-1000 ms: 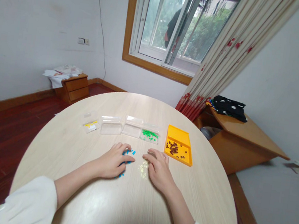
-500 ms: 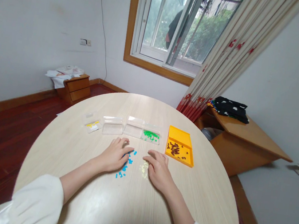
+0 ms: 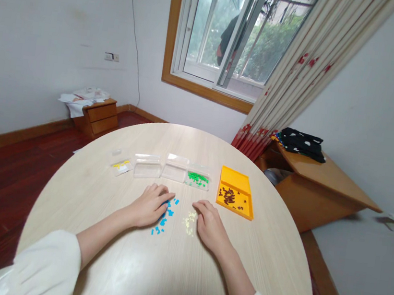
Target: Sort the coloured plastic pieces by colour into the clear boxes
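My left hand (image 3: 152,205) lies on the table at the left edge of a loose strip of small blue pieces (image 3: 163,221). Its index finger stretches over the upper ones, apart from the thumb, while the other fingers bend. To the right, my right hand (image 3: 210,222) rests beside a little heap of pale yellow pieces (image 3: 190,224), its index finger reaching past the heap's top and its thumb lower down. I see nothing held in either hand. The undersides of both hands are hidden, and the pieces are too small to make out their exact kind.
Beyond the hands, clear plastic boxes (image 3: 146,173) stand lid-up in a row on the round table (image 3: 151,277). One holds green pieces (image 3: 198,179), another yellow pieces (image 3: 120,164). At right, an orange case (image 3: 235,177) contains dark brown pieces (image 3: 229,196).
The fingers of my left hand have bent in a little. My right hand's fingers have drawn closer together beside the pale yellow heap. The boxes and loose pieces look unchanged.
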Tool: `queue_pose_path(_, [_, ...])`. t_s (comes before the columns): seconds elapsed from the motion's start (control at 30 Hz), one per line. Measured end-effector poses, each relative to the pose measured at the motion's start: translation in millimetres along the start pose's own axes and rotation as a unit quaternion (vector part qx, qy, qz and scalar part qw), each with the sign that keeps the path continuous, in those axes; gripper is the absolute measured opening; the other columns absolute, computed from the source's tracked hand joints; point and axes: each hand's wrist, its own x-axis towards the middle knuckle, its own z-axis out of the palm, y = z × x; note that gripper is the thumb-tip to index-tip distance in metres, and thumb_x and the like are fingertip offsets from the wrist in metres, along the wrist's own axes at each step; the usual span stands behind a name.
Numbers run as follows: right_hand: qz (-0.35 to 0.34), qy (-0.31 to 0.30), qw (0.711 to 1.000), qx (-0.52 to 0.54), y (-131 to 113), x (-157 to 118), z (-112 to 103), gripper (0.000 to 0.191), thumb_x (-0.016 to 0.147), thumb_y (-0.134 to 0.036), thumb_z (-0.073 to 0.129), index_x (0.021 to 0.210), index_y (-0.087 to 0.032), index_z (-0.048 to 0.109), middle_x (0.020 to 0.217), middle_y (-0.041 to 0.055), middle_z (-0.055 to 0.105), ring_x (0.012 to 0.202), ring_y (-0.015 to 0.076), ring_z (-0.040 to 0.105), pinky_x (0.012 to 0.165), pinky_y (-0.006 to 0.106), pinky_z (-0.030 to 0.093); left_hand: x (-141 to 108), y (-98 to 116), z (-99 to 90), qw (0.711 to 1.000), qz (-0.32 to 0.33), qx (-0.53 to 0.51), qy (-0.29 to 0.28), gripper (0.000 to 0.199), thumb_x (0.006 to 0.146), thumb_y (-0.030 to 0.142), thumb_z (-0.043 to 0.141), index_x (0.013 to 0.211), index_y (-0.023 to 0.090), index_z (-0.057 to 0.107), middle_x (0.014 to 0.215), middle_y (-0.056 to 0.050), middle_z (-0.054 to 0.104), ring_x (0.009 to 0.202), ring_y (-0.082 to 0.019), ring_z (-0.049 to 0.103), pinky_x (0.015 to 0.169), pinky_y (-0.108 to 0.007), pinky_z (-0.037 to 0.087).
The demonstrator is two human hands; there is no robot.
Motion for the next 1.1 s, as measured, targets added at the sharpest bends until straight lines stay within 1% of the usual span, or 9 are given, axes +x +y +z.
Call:
queue_pose_path(0.13, [-0.018,-0.018,1.000,0.017,1,0,1,0.039,0.074,0.003,0.035,0.095,-0.015,0.063,0.093,0.0084,0.059,0.093,0.0180,0.053,0.086,0.033,0.043,-1,3,-3.0,1.000,0.022,0.005,-0.013,0.036,0.083,0.023,0.040,0.115,0.022,0.056,0.111,-0.010,0.047,0.100,-0.025,0.040,0.087,-0.043,0.032])
queue_pose_path(0.23, [-0.023,-0.021,0.999,0.024,0,0,1,0.039,0.074,0.003,0.035,0.095,-0.014,0.063,0.092,0.0079,0.059,0.092,0.0174,0.053,0.086,0.032,0.044,-1,4,-6.0,1.000,0.031,-0.004,0.001,0.032,0.083,0.024,0.041,0.109,0.022,0.060,0.110,-0.009,0.048,0.101,-0.024,0.041,0.088,-0.043,0.032])
queue_pose_path(0.37, [-0.020,-0.019,0.999,0.030,-1,0,2,0.038,0.074,0.003,0.035,0.097,-0.012,0.062,0.093,0.0088,0.058,0.093,0.0175,0.052,0.087,0.032,0.043,-2,6,-4.7,0.998,0.064,-0.019,0.008,0.040,0.085,0.036,0.045,0.122,0.023,0.049,0.123,-0.011,0.046,0.110,-0.026,0.038,0.093,-0.045,0.029])
queue_pose_path(0.47, [-0.021,-0.019,0.999,0.033,-1,0,1,0.039,0.074,0.004,0.035,0.097,-0.013,0.062,0.093,0.0085,0.058,0.093,0.0172,0.052,0.087,0.032,0.043,-3,10,-0.7,0.993,0.114,-0.019,-0.018,0.052,0.082,0.045,0.049,0.130,0.024,0.042,0.135,-0.011,0.041,0.121,-0.029,0.033,0.099,-0.049,0.022])
queue_pose_path(0.53, [-0.022,-0.022,0.999,0.034,-2,1,0,0.039,0.075,0.003,0.035,0.098,-0.013,0.062,0.094,0.0084,0.058,0.094,0.0172,0.053,0.087,0.032,0.043,-3,13,0.9,0.989,0.142,-0.015,-0.039,0.050,0.082,0.043,0.050,0.129,0.025,0.043,0.137,-0.009,0.041,0.124,-0.029,0.031,0.102,-0.053,0.017])
queue_pose_path(0.63, [-0.018,-0.026,0.999,0.035,-3,0,-1,0.039,0.075,0.003,0.035,0.099,-0.013,0.062,0.094,0.0086,0.058,0.094,0.0174,0.053,0.087,0.032,0.043,-4,17,-0.7,0.985,0.165,-0.017,-0.051,0.040,0.082,0.036,0.050,0.121,0.028,0.051,0.135,-0.005,0.044,0.124,-0.028,0.031,0.103,-0.055,0.013])
queue_pose_path(0.8, [-0.014,-0.025,0.999,0.037,-2,0,0,0.039,0.074,0.003,0.036,0.098,-0.013,0.062,0.094,0.0083,0.059,0.093,0.0171,0.052,0.087,0.032,0.043,-6,19,-5.5,0.983,0.179,-0.022,-0.031,0.026,0.081,0.030,0.052,0.104,0.027,0.064,0.129,-0.005,0.049,0.121,-0.028,0.034,0.102,-0.053,0.016])
queue_pose_path(0.97, [-0.014,-0.024,0.999,0.035,-1,0,1,0.039,0.074,0.002,0.036,0.097,-0.015,0.063,0.093,0.0077,0.059,0.092,0.0173,0.053,0.086,0.032,0.043,-6,17,-3.2,0.985,0.169,-0.013,-0.008,0.020,0.081,0.028,0.052,0.094,0.024,0.067,0.125,-0.007,0.051,0.118,-0.026,0.037,0.102,-0.051,0.017])
queue_pose_path(1.1, [-0.012,-0.025,0.999,0.022,-1,0,0,0.039,0.075,0.002,0.036,0.098,-0.015,0.063,0.094,0.0080,0.059,0.093,0.0180,0.052,0.085,0.033,0.042,-5,10,-3.9,0.989,0.142,0.003,0.026,0.018,0.082,0.026,0.049,0.079,0.020,0.066,0.120,-0.008,0.053,0.116,-0.025,0.038,0.102,-0.051,0.017])
